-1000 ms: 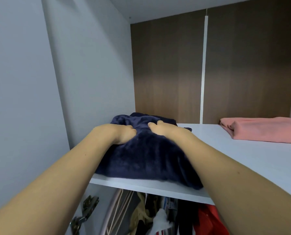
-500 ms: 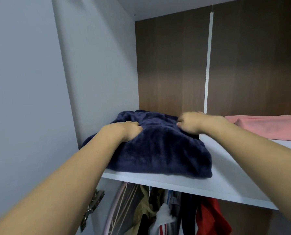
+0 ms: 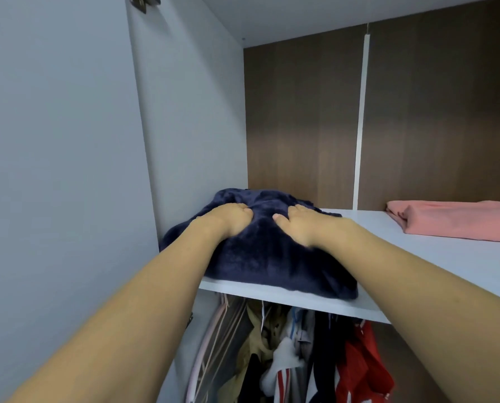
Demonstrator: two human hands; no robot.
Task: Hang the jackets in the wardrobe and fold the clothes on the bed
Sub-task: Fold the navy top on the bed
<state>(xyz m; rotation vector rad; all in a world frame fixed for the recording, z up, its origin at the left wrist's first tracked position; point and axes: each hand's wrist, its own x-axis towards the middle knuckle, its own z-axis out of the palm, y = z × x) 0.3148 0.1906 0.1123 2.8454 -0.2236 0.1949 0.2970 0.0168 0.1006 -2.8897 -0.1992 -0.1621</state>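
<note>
A folded navy fleece garment [image 3: 272,257] lies at the left end of the white wardrobe shelf [image 3: 446,263], against the side wall. Both my hands rest on top of it, side by side. My left hand [image 3: 231,219] presses down on the garment's upper left. Just to its right, my right hand [image 3: 298,225] lies palm down with the thumb pointing left. The fingertips of both hands sink into the fabric and are partly hidden.
A folded pink garment [image 3: 452,222] lies at the shelf's right end. Below the shelf hang several clothes [image 3: 315,359] on hangers, among them a red one [image 3: 365,370]. A white wardrobe side wall [image 3: 190,126] stands on the left, and brown back panels [image 3: 301,126] behind.
My right hand has come back from the garment's far right edge to its top, next to my left hand. The view has shifted slightly.
</note>
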